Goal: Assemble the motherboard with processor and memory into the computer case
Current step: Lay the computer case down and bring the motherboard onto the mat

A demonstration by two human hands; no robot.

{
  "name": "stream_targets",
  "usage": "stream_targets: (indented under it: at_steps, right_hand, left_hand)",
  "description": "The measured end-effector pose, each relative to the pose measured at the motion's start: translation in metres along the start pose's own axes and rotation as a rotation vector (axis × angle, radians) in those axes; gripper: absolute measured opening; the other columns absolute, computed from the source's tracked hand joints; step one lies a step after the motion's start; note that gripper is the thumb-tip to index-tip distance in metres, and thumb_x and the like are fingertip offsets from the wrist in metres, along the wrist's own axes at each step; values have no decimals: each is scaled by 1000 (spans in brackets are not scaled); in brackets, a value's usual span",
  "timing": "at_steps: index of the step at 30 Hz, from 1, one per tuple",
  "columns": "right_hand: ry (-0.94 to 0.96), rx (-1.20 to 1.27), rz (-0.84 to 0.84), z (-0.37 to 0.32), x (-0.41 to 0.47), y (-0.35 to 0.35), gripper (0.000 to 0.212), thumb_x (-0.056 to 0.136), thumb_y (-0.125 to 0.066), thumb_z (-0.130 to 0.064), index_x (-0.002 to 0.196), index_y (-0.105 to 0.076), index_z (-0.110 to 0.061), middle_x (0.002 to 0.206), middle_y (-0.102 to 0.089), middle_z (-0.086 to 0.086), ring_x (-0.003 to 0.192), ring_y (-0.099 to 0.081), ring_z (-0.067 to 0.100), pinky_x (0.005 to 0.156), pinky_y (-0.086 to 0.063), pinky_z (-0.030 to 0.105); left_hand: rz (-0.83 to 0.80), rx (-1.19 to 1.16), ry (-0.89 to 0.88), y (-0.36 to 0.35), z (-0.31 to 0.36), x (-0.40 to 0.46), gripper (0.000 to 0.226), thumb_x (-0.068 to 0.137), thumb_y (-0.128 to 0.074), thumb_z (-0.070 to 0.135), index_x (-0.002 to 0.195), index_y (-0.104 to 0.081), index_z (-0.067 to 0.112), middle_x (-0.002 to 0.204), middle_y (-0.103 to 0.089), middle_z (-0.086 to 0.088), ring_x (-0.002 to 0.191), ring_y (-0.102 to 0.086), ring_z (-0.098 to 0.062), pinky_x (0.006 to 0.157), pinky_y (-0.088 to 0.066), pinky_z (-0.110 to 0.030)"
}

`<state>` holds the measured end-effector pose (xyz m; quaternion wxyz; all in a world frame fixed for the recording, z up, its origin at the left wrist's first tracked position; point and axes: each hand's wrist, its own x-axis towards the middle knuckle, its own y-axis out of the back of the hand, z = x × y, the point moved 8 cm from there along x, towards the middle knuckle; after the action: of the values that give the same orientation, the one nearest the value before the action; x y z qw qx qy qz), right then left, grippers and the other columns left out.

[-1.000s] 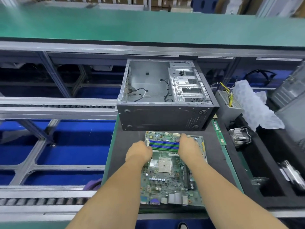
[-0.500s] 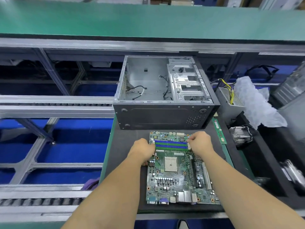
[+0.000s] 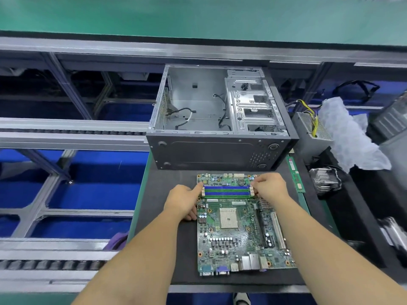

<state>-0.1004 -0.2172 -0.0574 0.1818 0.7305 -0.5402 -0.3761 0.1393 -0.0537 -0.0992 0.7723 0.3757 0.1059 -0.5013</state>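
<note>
The motherboard (image 3: pixel 243 225) lies flat on the dark mat (image 3: pixel 167 249) directly under our two hands, its port row nearest us and its empty square processor socket (image 3: pixel 229 217) just this side of our knuckles. Between our hands run the blue and green memory slots (image 3: pixel 226 190). Our left hand (image 3: pixel 182 202) curls its fingers against the left ends of those slots, thumb down at the board's left edge; our right hand (image 3: pixel 269 187) pinches at their right ends. We cannot tell whether either hand grips a latch or only presses on it. Just beyond our fingertips stands the open computer case (image 3: pixel 218 119), loose cables lying inside. Right of our right hand a loose memory stick (image 3: pixel 296 176) rests along the mat's edge, well apart from the board.
</note>
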Motion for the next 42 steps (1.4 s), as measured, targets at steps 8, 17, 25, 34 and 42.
stream_targets:
  at_steps: [8,17,25,34,42]
  right_hand:
    - [-91,46,-37,8,10,-4,18,90,-72,-11,73,-71,-19,65,-71,1,58,-65,14,57,-52,27]
    - [-157,144,-64,8,6,-4,14,93,-67,-13,80,-69,-10,66,-68,8,49,-62,19,36,-39,19]
    - [6,-211,379,7,59,89,27,95,-50,-12,116,-65,-3,116,-63,23,106,-58,44,84,-50,45]
    - [118,-565,57,-1,145,73,55,94,-62,-18,145,-42,-16,145,-42,15,135,-32,41,107,-34,55]
    - [74,-425,75,-6,149,80,50,93,-62,-8,139,-45,1,145,-35,28,131,-34,51,106,-36,58]
  left_hand:
    - [-8,62,0,-1,1,8,67,84,-45,72,68,-65,10,51,-67,-10,38,-61,-20,36,-43,-21]
    - [14,60,-5,0,-1,13,63,87,-50,68,64,-64,10,52,-67,-12,33,-55,-18,34,-39,-21]
    - [131,84,98,5,-6,14,73,86,-38,74,64,-59,7,49,-65,-13,32,-52,-20,37,-43,-24]
    - [166,70,187,8,-8,11,72,95,-38,65,65,-63,3,50,-64,-17,30,-48,-22,35,-39,-22]
    - [143,49,202,7,-14,16,72,96,-36,62,64,-63,3,50,-64,-17,29,-47,-22,35,-39,-23]
